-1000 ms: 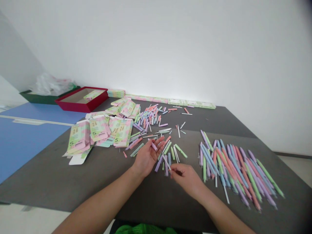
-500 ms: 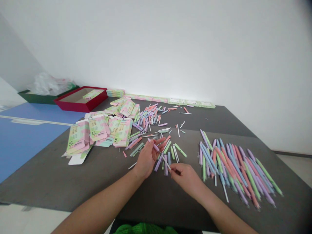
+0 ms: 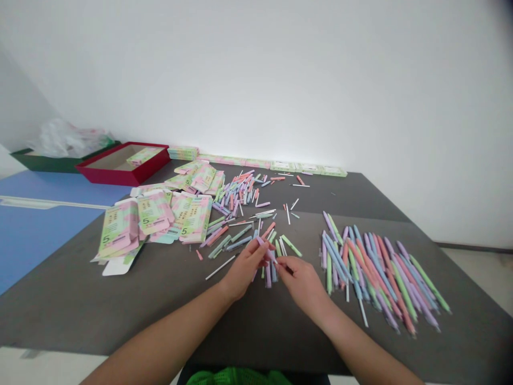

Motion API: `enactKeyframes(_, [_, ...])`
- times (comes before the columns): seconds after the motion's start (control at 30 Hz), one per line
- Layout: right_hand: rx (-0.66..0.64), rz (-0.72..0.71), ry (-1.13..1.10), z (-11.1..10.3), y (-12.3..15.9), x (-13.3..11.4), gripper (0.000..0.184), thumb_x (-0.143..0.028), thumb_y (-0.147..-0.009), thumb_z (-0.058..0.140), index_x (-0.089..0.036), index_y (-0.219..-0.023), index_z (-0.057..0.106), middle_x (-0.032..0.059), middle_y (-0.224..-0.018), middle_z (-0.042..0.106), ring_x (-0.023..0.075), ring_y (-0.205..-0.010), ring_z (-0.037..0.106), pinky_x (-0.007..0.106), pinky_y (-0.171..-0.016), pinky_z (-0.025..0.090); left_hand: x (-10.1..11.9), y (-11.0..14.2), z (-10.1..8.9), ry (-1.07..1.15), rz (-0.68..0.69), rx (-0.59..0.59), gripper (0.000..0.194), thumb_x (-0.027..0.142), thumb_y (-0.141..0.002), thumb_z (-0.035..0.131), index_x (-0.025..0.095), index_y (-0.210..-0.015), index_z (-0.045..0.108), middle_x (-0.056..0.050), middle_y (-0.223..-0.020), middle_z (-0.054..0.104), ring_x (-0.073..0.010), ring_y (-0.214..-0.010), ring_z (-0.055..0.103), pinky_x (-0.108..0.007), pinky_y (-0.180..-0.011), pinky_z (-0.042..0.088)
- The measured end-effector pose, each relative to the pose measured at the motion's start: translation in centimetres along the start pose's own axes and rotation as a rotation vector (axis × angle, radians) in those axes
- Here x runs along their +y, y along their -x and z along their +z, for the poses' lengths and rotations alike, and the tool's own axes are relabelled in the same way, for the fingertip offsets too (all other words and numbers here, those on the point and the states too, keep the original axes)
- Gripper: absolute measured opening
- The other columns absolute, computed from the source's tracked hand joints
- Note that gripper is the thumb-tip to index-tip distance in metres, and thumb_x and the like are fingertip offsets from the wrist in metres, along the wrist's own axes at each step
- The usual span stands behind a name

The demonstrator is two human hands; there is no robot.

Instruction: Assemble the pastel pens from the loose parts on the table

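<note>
My left hand (image 3: 244, 267) is shut on a lilac pastel pen barrel (image 3: 261, 242), which shows above its fingers. My right hand (image 3: 300, 280) pinches a thin white refill (image 3: 273, 259) at the barrel's lower end, so the two hands nearly meet. Loose pastel pen parts (image 3: 240, 232) are scattered just beyond my hands, and a small upright-looking cluster (image 3: 269, 272) lies under them. A separate white refill (image 3: 220, 267) lies left of my left hand. Assembled-looking pastel pens (image 3: 380, 278) form a large pile to the right.
Flat printed cardboard boxes marked 5 (image 3: 154, 212) lie at the left of the dark grey table (image 3: 120, 310). A red tray (image 3: 122, 163) and a green bin with plastic film (image 3: 60, 147) stand beyond, beside a blue surface (image 3: 40, 235).
My hands have come closer together, with the lilac barrel and white refill now meeting between them. The view has shifted slightly, so everything sits a little further left and higher.
</note>
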State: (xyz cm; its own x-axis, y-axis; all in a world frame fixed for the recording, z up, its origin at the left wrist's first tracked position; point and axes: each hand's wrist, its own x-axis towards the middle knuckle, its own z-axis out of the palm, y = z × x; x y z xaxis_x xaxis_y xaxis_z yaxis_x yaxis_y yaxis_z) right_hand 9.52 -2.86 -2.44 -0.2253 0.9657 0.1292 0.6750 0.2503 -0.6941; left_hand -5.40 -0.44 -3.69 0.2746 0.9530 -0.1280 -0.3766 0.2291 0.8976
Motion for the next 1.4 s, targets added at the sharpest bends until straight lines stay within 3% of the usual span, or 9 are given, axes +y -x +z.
enactKeyframes(0.17, [0.086, 0.000, -0.031, 0.4, 0.0, 0.0, 0.019, -0.024, -0.084, 0.049, -0.020, -0.082, 0.067, 0.0031, -0.079, 0.067, 0.0156, -0.072, 0.058, 0.024, -0.066, 0.040, 0.7, -0.3, -0.5, 0.163, -0.155, -0.097, 0.018, 0.032, -0.081, 0.057, 0.014, -0.087, 0.058, -0.005, -0.082, 0.064, -0.0074, -0.064, 0.059, -0.017, -0.062, 0.050])
enactKeyframes(0.3, [0.029, -0.028, -0.054, 0.3, 0.3, 0.6, 0.022, -0.029, -0.087, 0.048, -0.020, -0.089, 0.068, 0.0023, -0.076, 0.067, 0.0146, -0.070, 0.060, 0.023, -0.064, 0.042, 0.4, -0.4, -0.5, 0.222, -0.153, -0.059, 0.016, 0.029, -0.083, 0.056, 0.014, -0.088, 0.056, -0.006, -0.084, 0.066, -0.0081, -0.065, 0.062, -0.017, -0.062, 0.052])
enactKeyframes(0.4, [0.040, -0.010, -0.006, -1.3, -0.4, 2.4, 0.028, -0.035, -0.089, 0.044, -0.020, -0.099, 0.065, 0.0024, -0.082, 0.068, 0.0149, -0.072, 0.061, 0.024, -0.067, 0.044, 0.4, -0.6, -0.5, 0.290, -0.133, 0.001, 0.014, 0.026, -0.084, 0.054, 0.013, -0.088, 0.057, -0.005, -0.082, 0.066, -0.0071, -0.062, 0.062, -0.016, -0.060, 0.053])
enactKeyframes(0.5, [0.143, 0.032, 0.290, -4.2, -1.9, 5.5, 0.026, -0.030, -0.089, 0.044, -0.018, -0.100, 0.064, 0.0060, -0.099, 0.066, 0.0180, -0.090, 0.060, 0.028, -0.080, 0.042, 0.5, -0.8, -0.7, 0.352, -0.125, 0.050, 0.013, 0.024, -0.086, 0.051, 0.013, -0.085, 0.057, -0.004, -0.077, 0.065, -0.0062, -0.059, 0.061, -0.015, -0.059, 0.054])
enactKeyframes(0.6, [-0.080, 0.015, 0.747, -6.9, -3.3, 8.2, 0.020, -0.023, -0.084, 0.051, -0.017, -0.096, 0.065, 0.0089, -0.103, 0.064, 0.0214, -0.099, 0.055, 0.031, -0.085, 0.037, 0.4, -1.1, -1.0, 0.402, -0.130, 0.075, 0.014, 0.024, -0.087, 0.048, 0.013, -0.085, 0.056, -0.004, -0.077, 0.065, -0.0061, -0.060, 0.062, -0.014, -0.060, 0.055])
enactKeyframes(0.7, [-0.187, -0.010, 0.854, -7.9, -3.6, 9.4, 0.015, -0.021, -0.078, 0.057, -0.019, -0.090, 0.067, 0.0090, -0.095, 0.065, 0.0253, -0.099, 0.053, 0.035, -0.083, 0.033, 0.3, -1.3, -1.2, 0.425, -0.129, 0.075, 0.014, 0.024, -0.088, 0.048, 0.013, -0.088, 0.056, -0.005, -0.079, 0.065, -0.0063, -0.060, 0.062, -0.015, -0.060, 0.055])
enactKeyframes(1.1, [-0.206, -0.063, 0.860, -5.7, -3.9, 8.2, 0.014, -0.016, -0.082, 0.052, -0.019, -0.085, 0.066, 0.0096, -0.089, 0.066, 0.0236, -0.094, 0.054, 0.035, -0.081, 0.026, 0.5, -1.4, -1.3, 0.435, -0.111, 0.103, 0.012, 0.022, -0.087, 0.048, 0.013, -0.089, 0.056, -0.005, -0.080, 0.064, -0.0067, -0.061, 0.062, -0.015, -0.058, 0.055])
enactKeyframes(1.4, [-0.213, -0.087, 0.694, -4.4, -6.3, 8.3, 0.020, -0.017, -0.083, 0.051, -0.021, -0.096, 0.065, 0.0028, -0.104, 0.065, 0.0150, -0.096, 0.058, 0.024, -0.080, 0.035, 0.7, -1.5, -1.3, 0.446, -0.108, 0.140, 0.012, 0.022, -0.087, 0.049, 0.013, -0.089, 0.056, -0.005, -0.078, 0.066, -0.0075, -0.060, 0.063, -0.015, -0.057, 0.055])
